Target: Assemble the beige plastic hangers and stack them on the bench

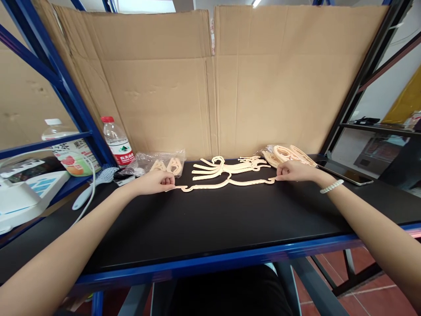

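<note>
A cream plastic clothes hanger (210, 186) lies stretched out across the black tabletop, its two arms spread from a middle joint. At its left end, the fingertips of my left hand (160, 181) pinch the tip. My right hand (291, 171) pinches the opposite end, beside a small hooked notch. Just behind this hanger rests a pile of similar cream hangers (213, 169), their arms and hooks bunched together. Folded cream pieces in a clear plastic bag (179, 158) are behind my left hand. More looped cream pieces (286, 152) lie in clear wrapping behind my right hand.
A red-capped water bottle (118, 142) and a pale hairbrush (98, 181) stand or lie at the left, near a white cable. A phone (345, 172) lies at the right. Cardboard sheets (158, 87) close off the back; a blue rail (230, 259) edges the front.
</note>
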`<state>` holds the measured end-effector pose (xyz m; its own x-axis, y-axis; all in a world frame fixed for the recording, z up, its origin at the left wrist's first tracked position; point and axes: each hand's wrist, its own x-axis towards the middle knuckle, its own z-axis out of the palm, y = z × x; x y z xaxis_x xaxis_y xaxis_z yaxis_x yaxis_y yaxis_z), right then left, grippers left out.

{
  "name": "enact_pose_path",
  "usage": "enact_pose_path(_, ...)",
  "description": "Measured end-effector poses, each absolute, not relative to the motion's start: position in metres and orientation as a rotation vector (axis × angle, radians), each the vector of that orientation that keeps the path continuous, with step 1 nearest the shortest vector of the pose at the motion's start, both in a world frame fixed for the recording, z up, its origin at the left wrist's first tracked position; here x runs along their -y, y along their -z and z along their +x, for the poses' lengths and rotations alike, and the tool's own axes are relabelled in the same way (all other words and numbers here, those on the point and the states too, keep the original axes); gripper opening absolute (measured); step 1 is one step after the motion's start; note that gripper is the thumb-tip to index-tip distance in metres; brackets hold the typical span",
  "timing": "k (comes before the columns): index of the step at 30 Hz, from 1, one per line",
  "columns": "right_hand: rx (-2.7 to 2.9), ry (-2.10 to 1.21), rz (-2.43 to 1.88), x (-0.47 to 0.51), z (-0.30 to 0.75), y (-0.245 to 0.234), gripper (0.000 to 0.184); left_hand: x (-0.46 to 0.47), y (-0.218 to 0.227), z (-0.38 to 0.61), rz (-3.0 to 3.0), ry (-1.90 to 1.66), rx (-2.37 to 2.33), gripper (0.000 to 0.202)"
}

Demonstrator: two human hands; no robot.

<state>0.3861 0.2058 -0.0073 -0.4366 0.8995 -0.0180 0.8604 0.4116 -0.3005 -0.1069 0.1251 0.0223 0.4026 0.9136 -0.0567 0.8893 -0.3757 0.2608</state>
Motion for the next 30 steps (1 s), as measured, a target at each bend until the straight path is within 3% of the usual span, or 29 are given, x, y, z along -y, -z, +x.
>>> enact_pose_path(6,2.321,-0.120,-1.337,-0.206,0.372,-0.004,0.032,-0.123,-0.021,-0.102,2.600,-0.285,-1.606,0.022)
enact_pose_path(12,2.450,0.118,-1.401,-0.224,0.337,-0.017,0.019,-0.123,-0.011,-0.092,2.820,-0.401,-1.514,0.024)
enact_pose_path(30,2.662,0.177,-1.445,-0.304,0.285,0.006,0.030,-0.118,-0.007,-0.085,2.900,-0.484,-1.472,0.022)
